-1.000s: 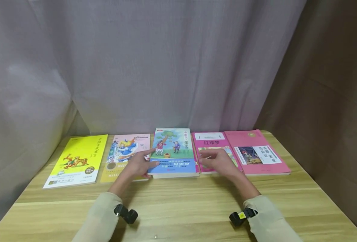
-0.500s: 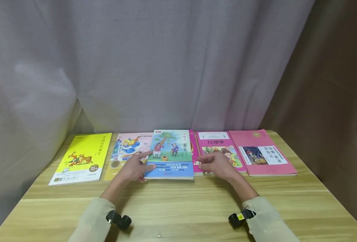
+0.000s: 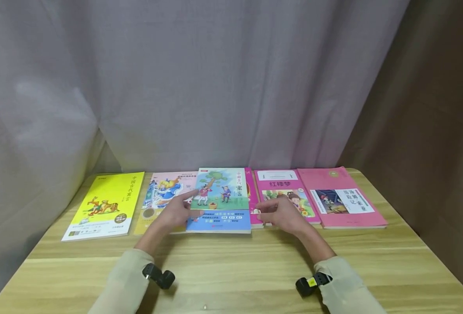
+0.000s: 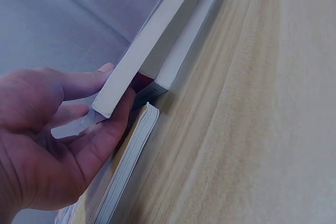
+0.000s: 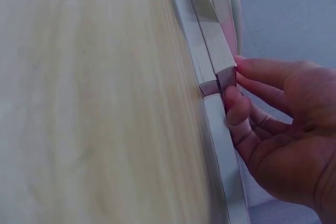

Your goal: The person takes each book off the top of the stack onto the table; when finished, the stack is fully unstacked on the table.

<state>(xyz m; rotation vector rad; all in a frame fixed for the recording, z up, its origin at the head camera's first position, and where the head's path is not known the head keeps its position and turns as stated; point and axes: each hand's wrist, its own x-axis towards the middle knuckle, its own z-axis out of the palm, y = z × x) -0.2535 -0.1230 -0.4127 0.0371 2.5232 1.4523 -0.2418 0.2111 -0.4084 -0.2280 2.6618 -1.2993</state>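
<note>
In the head view my left hand (image 3: 173,213) pinches the left edge of a picture book (image 3: 220,192) with a tree cover and blue lower band. The left wrist view shows this book (image 4: 149,40) tilted, its near end raised off the stack below. My right hand (image 3: 281,214) holds the right corner of a magenta book (image 3: 251,192), mostly hidden under the picture book. In the right wrist view its fingers lie above and below that magenta book's corner (image 5: 219,48). Another book (image 5: 197,51) lies beneath it.
A yellow book (image 3: 103,205) lies at far left, and an Alice-style book (image 3: 165,192) beside the stack. To the right are a pink girl-cover book (image 3: 280,185) and a larger pink book (image 3: 343,220). A grey curtain (image 3: 176,87) hangs behind the wooden table (image 3: 223,270).
The picture book has shifted left and toward me off the stack, uncovering the magenta book's right strip. My left hand moved with it. My right hand has stayed nearly in place at the stack.
</note>
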